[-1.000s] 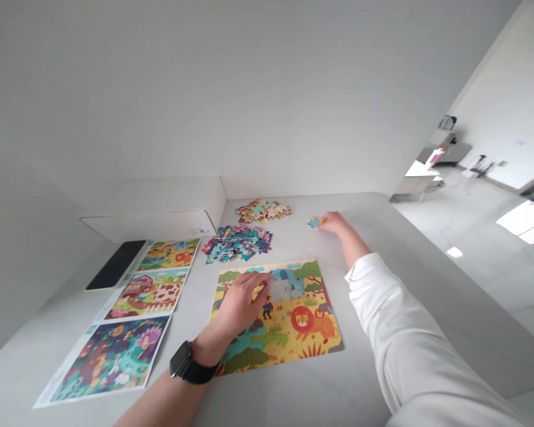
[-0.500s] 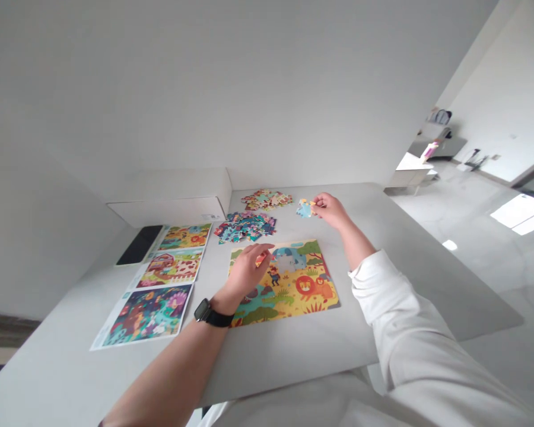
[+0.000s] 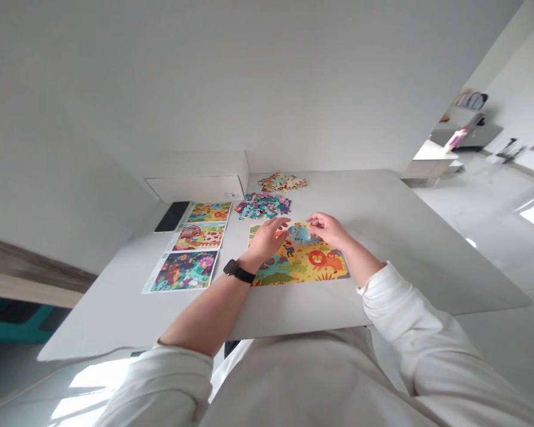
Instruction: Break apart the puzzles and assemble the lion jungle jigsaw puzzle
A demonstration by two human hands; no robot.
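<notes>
The yellow jungle jigsaw puzzle (image 3: 300, 271), with lions and other animals, lies flat on the table in front of me. My left hand (image 3: 269, 238) rests over its upper left part, fingers and thumb apart, holding nothing I can see. At the upper edge, my right hand (image 3: 327, 228) pinches a small joined cluster of light blue and yellow puzzle pieces (image 3: 301, 232). That cluster is over the elephant area and partly covers it. Whether it touches the puzzle beneath I cannot tell.
Behind the puzzle lie a pile of purple and teal pieces (image 3: 263, 206) and a pile of reddish-cream pieces (image 3: 283, 181). At left are three picture sheets (image 3: 184, 271), a dark phone (image 3: 172, 216) and a white box (image 3: 196, 188) against the wall.
My right hand has brought the piece cluster from the back of the table down to the puzzle's upper edge. My left hand stays over the puzzle. The camera view has shifted.
</notes>
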